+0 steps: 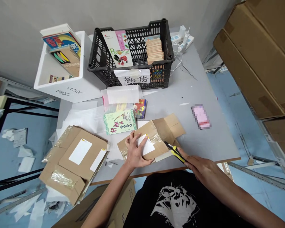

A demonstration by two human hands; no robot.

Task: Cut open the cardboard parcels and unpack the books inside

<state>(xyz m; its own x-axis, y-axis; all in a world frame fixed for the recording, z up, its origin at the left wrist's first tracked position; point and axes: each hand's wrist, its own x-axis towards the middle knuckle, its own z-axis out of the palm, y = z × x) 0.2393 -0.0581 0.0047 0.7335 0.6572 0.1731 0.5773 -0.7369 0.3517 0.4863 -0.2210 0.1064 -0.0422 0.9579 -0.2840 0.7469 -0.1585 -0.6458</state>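
Cardboard (165,129) lies near the surface's (218,139) front edge, left hand (136,152) atop, grip spread. Right hand (200,166) clamps a cutter (176,153), room toward the right edge.

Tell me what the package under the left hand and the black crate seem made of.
Package: apparently matte brown cardboard, judging by its creased flaps; its shiny strip looks like plastic tape. Crate: probably rigid, satin plastic, given its moulded lattice walls.

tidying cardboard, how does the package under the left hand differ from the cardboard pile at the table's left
The package looks smaller than the cardboard pile. The left hand touches the package; no hand touches the cardboard pile. The package lies within the tabletop, while the cardboard pile overhangs its edge. Both are brown cardboard with shiny tape.
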